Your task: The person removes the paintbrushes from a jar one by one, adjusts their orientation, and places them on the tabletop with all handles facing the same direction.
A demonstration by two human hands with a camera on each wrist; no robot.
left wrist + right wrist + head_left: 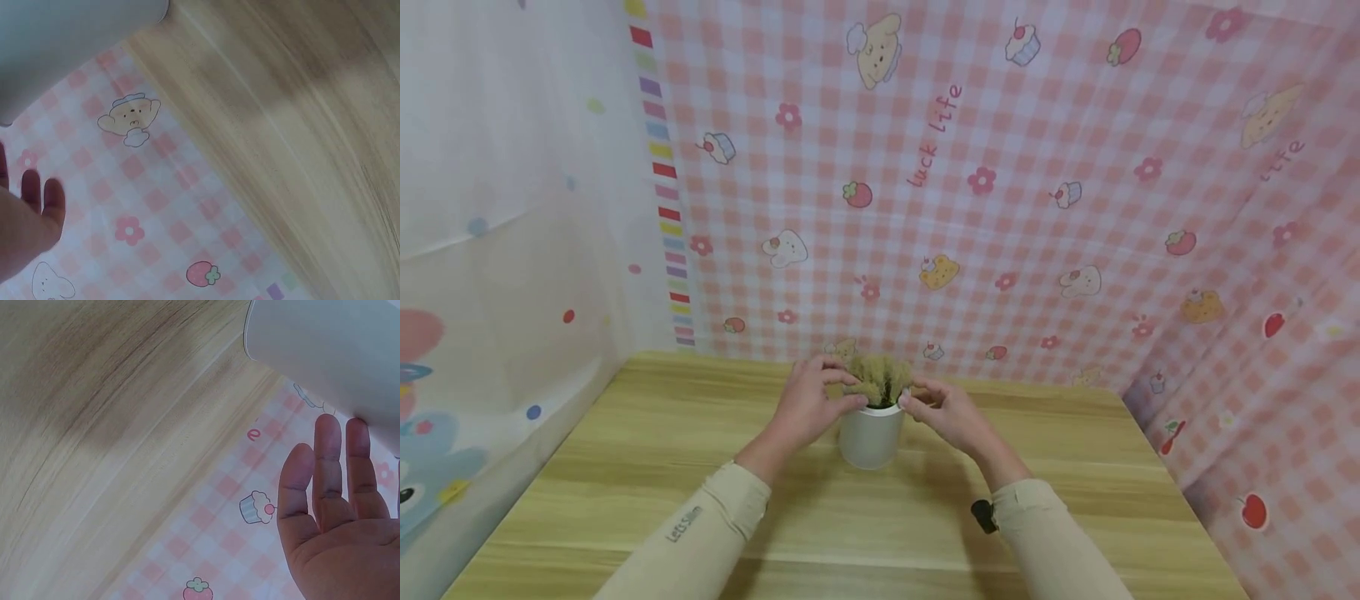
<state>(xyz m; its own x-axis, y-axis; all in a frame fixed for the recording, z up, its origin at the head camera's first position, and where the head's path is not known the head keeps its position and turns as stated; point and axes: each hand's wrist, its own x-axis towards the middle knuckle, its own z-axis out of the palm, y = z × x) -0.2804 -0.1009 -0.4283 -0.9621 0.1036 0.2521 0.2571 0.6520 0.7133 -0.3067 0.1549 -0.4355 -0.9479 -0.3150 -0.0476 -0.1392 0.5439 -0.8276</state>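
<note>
A white cylindrical pot [870,439] stands upright on the table, holding a bushy yellowish plant [880,377]. My left hand [811,396] is at the plant's left side, its thumb right by the rim and its fingers bent loosely toward the foliage. On the opposite side, my right hand [950,412] has thumb and index finger close together at the rim. In the right wrist view its other fingers [328,462] extend toward the pot wall [325,356]. The left wrist view catches the pot's side [69,50] and some left fingers [53,200]; the thumb is outside that view.
The wood-grain table [850,533] meets a pink checked cloth [895,225] with printed cartoons behind the pot. A pale dotted cloth [527,250] hangs on the left; more checked cloth [1285,400] lines the right. A black band [983,517] is at the right wrist.
</note>
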